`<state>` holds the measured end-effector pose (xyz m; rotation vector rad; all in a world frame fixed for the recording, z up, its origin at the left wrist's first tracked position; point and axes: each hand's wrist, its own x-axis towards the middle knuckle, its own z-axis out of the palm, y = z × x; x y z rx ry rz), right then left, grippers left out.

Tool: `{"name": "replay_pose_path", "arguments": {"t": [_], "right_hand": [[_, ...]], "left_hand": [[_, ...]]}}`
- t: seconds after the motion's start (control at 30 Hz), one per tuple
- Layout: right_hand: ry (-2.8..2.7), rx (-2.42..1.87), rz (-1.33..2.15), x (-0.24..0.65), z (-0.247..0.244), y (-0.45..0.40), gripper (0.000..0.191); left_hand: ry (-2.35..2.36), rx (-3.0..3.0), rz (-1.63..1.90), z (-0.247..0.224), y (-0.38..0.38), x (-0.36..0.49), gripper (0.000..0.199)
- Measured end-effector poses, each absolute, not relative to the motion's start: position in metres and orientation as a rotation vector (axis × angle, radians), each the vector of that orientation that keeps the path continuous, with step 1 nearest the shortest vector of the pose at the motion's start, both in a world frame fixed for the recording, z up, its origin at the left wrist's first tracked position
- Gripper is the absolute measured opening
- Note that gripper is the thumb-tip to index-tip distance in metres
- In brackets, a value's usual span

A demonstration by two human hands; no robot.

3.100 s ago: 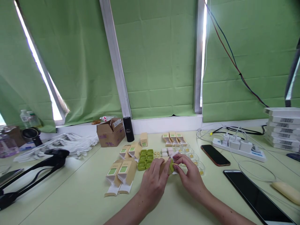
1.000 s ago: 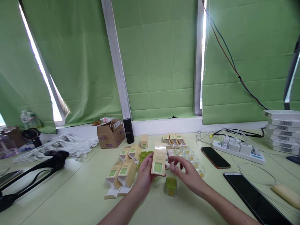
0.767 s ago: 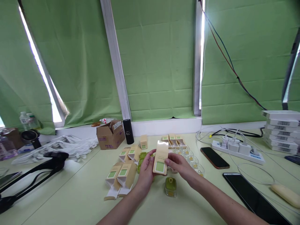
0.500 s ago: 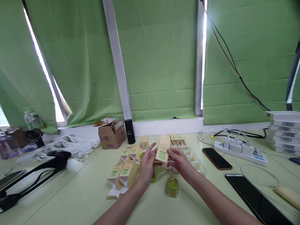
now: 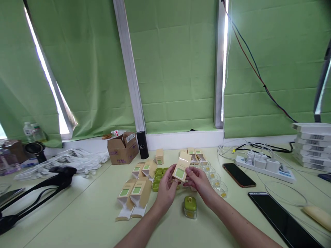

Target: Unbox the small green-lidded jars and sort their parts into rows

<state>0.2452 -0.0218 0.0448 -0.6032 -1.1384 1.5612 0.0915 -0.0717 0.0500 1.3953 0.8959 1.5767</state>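
A beige carton with a pale green window is held up between my two hands over the table. My left hand is closed on its lower left side, and my right hand grips its right edge. Just below them stands a small clear container with a green lid. Several flattened or open beige cartons lie to the left, their white flaps towards me. Green lids sit beside my left hand, partly hidden by it. Clear containers stand in rows beyond my right hand.
A phone, a tablet and a loaded power strip with loose cables lie to the right. At the back are a cardboard box and a black cylinder. A black strap-like frame lies at left.
My left hand has closed in on the carton, its raised fingers now folded around it. The carton has shifted slightly lower and tilted more to the right.
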Motion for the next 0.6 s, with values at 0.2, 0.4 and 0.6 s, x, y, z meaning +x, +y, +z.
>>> {"name": "replay_pose_path", "arguments": {"t": [0.2,0.4,0.6], "right_hand": [[-1.165,-0.636,1.538,0.2436,0.0396,-0.0219,0.053],[-1.232,-0.634,1.499,0.2445,0.0397,-0.0242,0.062],[-1.243,-0.644,1.495,0.2437,0.0374,-0.0246,0.061]], "left_hand": [[0.925,1.378,1.588,0.0495,-0.0758,0.0907,0.057],[0.938,1.4,1.608,0.0491,-0.0731,0.091,0.053],[0.971,1.416,1.62,0.0526,-0.076,0.0922,0.049]]}}
